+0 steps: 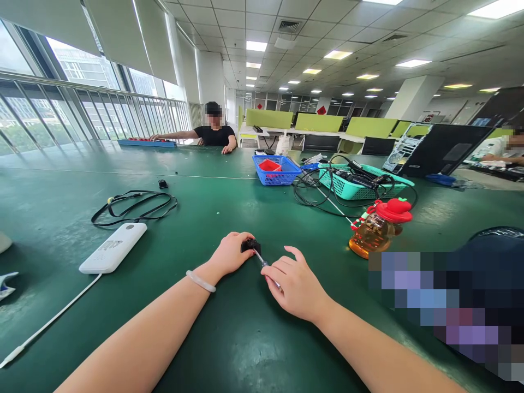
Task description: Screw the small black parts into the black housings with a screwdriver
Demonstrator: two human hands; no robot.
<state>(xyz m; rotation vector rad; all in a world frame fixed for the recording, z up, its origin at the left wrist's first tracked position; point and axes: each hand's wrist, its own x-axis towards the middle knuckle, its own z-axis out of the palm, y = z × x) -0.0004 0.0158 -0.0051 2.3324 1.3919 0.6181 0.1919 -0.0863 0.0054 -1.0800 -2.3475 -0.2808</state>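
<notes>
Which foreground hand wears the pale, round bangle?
The left hand, holding the small, black, boxy part; the bare-wristed right hand grips the slim metal-shafted screwdriver.

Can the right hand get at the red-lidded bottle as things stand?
Probably yes: nothing visible stands between the right hand and the red-lidded bottle. It holds a thin tool, which would likely need setting down first.

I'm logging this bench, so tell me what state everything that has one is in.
Left hand: closed on the black part
Black part: gripped
Right hand: closed around the screwdriver
Screwdriver: slanted, tip at the black part
White power bank: lying flat, white cable attached
Black cable: loosely coiled
Blue basket: holding a red container
Teal basket: filled with dark cables
Bottle: red top on, amber-coloured
</notes>
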